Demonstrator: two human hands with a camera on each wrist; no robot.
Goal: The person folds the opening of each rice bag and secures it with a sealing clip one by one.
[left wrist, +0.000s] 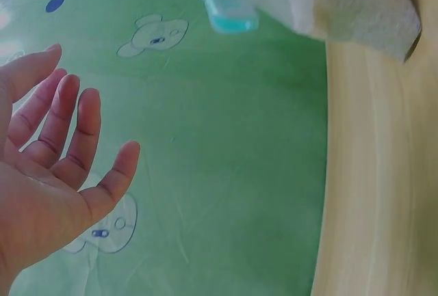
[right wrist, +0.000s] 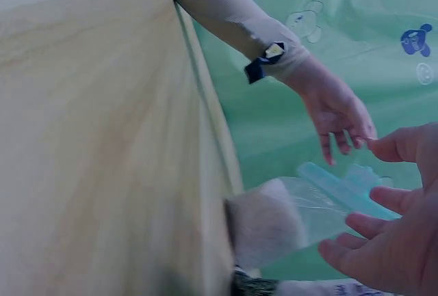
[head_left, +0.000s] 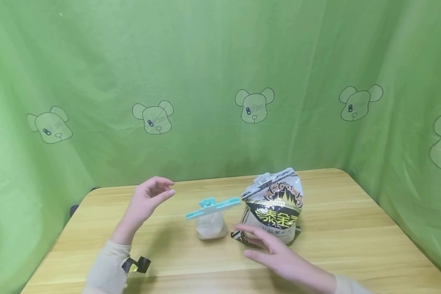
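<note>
A small clear plastic bag (head_left: 210, 226) with pale contents stands on the table, its top closed by a long turquoise bag clip (head_left: 214, 208). To its right is a larger printed bag (head_left: 277, 216), black, silver and yellow, with a pale clip (head_left: 262, 179) across its folded top. My left hand (head_left: 143, 206) is raised left of the small bag, fingers loosely bent and holding nothing; the left wrist view shows its bare palm (left wrist: 48, 186). In front of the printed bag, my right hand (head_left: 272, 251) hovers with fingers spread, overlapping the bag's lower left corner.
Both bags stand on a light wooden table (head_left: 353, 228). A green curtain (head_left: 206, 53) with printed bear heads hangs behind and along both sides. A small black wrist camera (head_left: 136, 265) is strapped over the left sleeve (head_left: 108, 267).
</note>
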